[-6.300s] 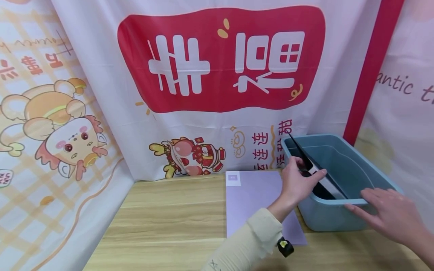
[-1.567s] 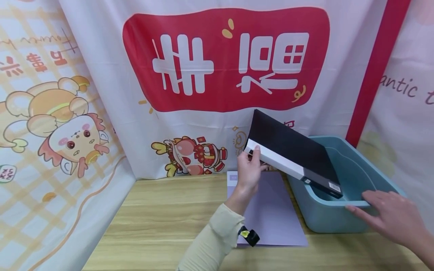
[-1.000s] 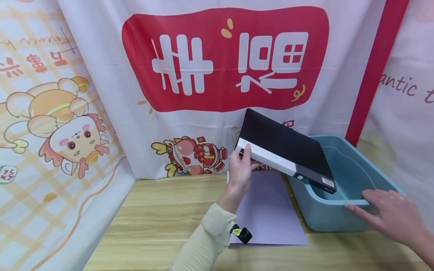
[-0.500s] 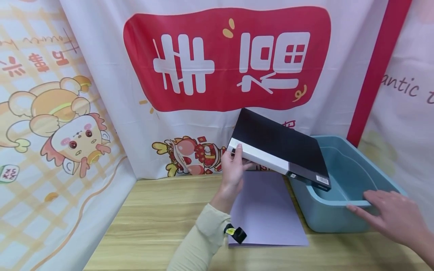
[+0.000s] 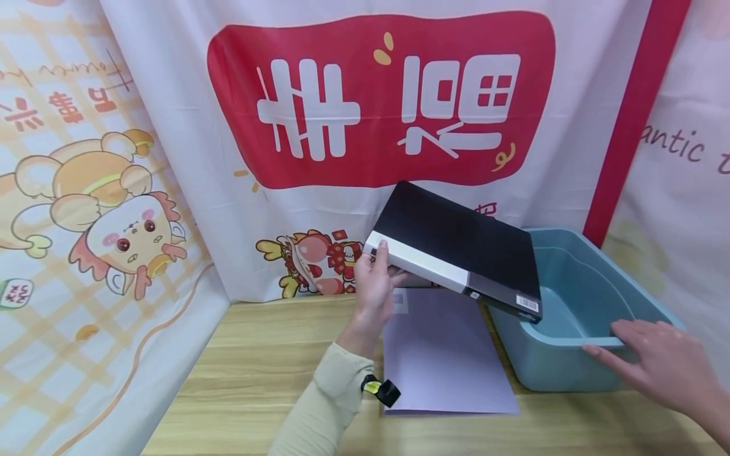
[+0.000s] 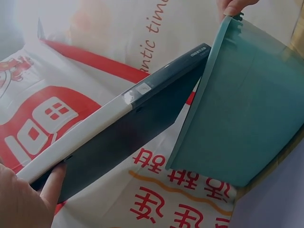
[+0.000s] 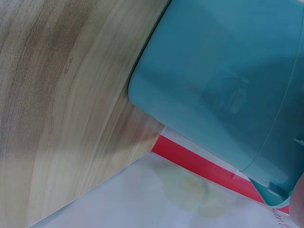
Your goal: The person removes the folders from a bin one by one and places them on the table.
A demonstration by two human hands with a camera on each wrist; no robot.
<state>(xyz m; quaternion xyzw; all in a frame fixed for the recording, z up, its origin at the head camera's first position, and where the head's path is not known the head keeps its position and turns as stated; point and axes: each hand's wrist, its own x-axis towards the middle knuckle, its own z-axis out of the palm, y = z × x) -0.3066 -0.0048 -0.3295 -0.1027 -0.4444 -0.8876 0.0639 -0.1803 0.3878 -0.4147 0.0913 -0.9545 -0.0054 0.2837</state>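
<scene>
In the head view my left hand [image 5: 373, 285] pinches the left end of a black binder [image 5: 456, 237] by its white spine, thumb on the spine and fingers beneath. The binder slants down to the right, its labelled lower end overlapping the near left rim of a blue-green plastic bin [image 5: 561, 340]. In the left wrist view the binder's far end lies right at the bin's rim. My right hand [image 5: 664, 361] grips the bin's near right rim, thumb outside and fingers over the edge. A purple folder [image 5: 447, 361] lies flat on the table below the binder.
The wooden table [image 5: 274, 361] runs left of the folder, up to a printed cloth [image 5: 319, 209] hanging behind. Another patterned cloth [image 5: 114, 304] covers the left side, and a white cloth [image 5: 684, 209] stands beyond the bin.
The binder stood mostly inside the bin earlier; my left hand has drawn it up and to the left, over the rim and above the folder. My right hand has stayed on the rim.
</scene>
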